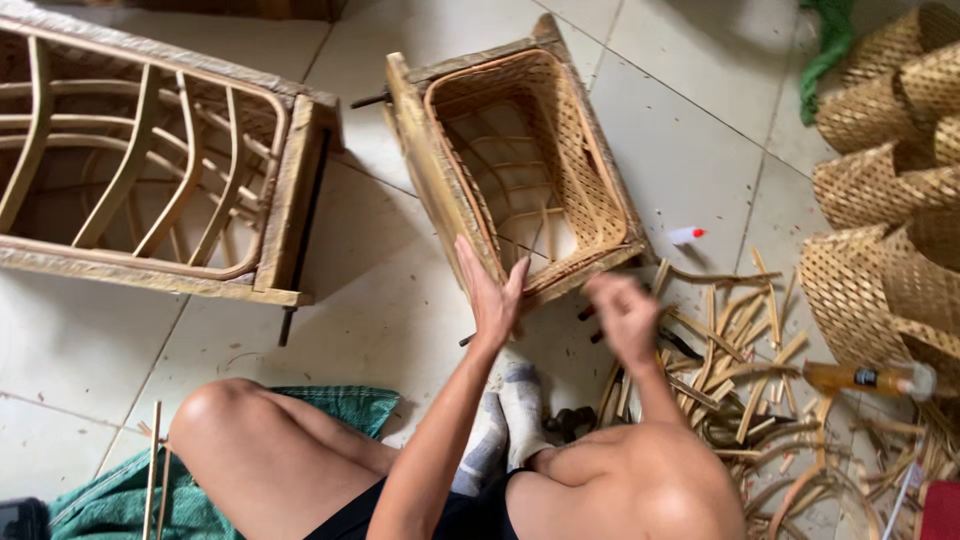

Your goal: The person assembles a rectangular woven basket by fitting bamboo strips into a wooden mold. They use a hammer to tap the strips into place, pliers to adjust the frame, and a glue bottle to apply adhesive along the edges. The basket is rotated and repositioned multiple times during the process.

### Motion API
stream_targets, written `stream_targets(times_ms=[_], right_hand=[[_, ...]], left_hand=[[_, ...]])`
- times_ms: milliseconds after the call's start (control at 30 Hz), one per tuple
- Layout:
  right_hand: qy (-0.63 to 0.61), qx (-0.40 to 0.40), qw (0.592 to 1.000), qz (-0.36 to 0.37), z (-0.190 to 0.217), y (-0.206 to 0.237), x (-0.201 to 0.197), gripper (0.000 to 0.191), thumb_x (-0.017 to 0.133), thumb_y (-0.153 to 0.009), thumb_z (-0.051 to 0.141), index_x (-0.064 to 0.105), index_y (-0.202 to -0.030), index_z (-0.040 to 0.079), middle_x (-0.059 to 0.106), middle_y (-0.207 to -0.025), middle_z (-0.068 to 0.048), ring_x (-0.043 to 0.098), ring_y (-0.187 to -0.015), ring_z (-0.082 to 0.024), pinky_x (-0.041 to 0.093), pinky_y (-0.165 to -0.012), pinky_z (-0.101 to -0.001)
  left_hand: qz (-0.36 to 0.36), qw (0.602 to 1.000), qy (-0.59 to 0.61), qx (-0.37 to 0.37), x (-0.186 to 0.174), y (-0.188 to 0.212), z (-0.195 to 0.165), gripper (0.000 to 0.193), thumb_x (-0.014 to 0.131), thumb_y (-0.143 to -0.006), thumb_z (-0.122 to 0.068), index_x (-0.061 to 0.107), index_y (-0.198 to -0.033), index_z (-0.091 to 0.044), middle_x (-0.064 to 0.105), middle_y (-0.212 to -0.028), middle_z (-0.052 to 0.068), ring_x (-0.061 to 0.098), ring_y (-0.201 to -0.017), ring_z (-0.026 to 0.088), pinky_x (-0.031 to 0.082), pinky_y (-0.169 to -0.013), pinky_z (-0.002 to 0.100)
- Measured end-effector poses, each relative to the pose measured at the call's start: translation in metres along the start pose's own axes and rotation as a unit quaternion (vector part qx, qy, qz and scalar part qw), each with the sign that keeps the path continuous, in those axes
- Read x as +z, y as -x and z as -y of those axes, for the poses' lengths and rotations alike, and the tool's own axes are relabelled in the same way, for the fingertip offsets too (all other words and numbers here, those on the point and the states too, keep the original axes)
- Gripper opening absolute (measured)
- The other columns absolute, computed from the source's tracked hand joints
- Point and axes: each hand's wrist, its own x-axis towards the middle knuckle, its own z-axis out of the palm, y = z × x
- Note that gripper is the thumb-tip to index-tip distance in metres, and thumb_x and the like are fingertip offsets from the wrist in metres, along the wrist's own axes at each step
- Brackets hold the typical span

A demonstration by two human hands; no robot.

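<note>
The woven basket in its wooden frame [520, 160] lies tipped on the tiled floor [680, 120] at twelve o'clock; the left hand [492, 292], open-palmed, braces its near rim to steady it; the right hand [622, 312], blurred, grip unreadable, hovers by cane offcuts [735, 350] at three o'clock.

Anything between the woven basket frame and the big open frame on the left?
Head view: only bare floor tile between basket frame and big frame.

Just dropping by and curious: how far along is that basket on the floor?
Done: the basket's woven sides sit inside its frame. In hand: the left hand steadies its near corner while the right hand, blurred, works beside it. Left: the bottom looks open between bare ribs; loose strips lie nearby.
</note>
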Motion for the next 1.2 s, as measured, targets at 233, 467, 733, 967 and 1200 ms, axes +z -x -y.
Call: stream_targets(times_ms=[233,467,733,967,1200], right_hand=[[0.071,0.192,0.976,-0.069,-0.036,-0.045,-0.035,0.055,0.056,-0.104,0.045,0.066,-0.13,-0.001,0.069,-0.127,-0.022,0.062,-0.121,-0.03,0.047,-0.102,-0.0395],[0.078,0.247,0.966,-0.013,-0.024,0.067,-0.022,0.061,0.059,-0.103,0.051,0.063,-0.132,-0.002,0.071,-0.121,-0.025,0.071,-0.109,-0.033,0.056,-0.093,-0.0406],[-0.015,0.315,0.945,-0.083,-0.021,0.202,0.033,0.058,0.075,-0.085,0.038,0.066,-0.126,-0.002,0.077,-0.108,-0.024,0.077,-0.096,-0.026,0.059,-0.083,-0.0386],[0.076,0.288,0.954,-0.005,-0.03,0.24,0.03,0.07,0.083,-0.087,0.036,0.057,-0.137,-0.005,0.068,-0.12,-0.029,0.068,-0.109,-0.039,0.056,-0.089,-0.0417],[-0.06,0.275,0.96,0.007,-0.06,0.249,0.018,0.067,0.078,-0.09,0.037,0.055,-0.137,-0.005,0.071,-0.124,-0.022,0.073,-0.111,-0.028,0.059,-0.091,-0.0359]], left_hand=[[-0.037,0.999,0.017,0.006,0.001,0.052,-0.003,0.103,0.076,-0.088,-0.023,0.011,-0.163,0.002,0.018,-0.168,0.032,0.016,-0.158,0.042,0.014,-0.128,0.044],[0.114,0.979,0.11,-0.125,-0.08,0.033,0.005,0.104,0.068,-0.083,0.001,0.008,-0.166,-0.015,0.044,-0.154,0.027,0.059,-0.106,0.038,0.052,-0.081,0.041],[0.268,0.952,0.146,-0.015,-0.144,0.037,0.035,0.092,0.065,-0.093,0.007,0.017,-0.17,-0.011,0.055,-0.144,0.017,0.066,-0.105,0.016,0.06,-0.081,0.03],[0.14,0.977,-0.124,0.103,-0.175,0.086,0.007,0.085,0.074,-0.089,-0.016,0.027,-0.16,-0.006,0.057,-0.14,0.021,0.058,-0.116,0.03,0.047,-0.098,0.042],[0.29,0.79,-0.347,0.414,-0.112,0.112,-0.02,0.066,0.083,-0.078,-0.04,0.063,-0.128,-0.002,0.066,-0.118,0.014,0.061,-0.113,0.03,0.044,-0.099,0.049]])
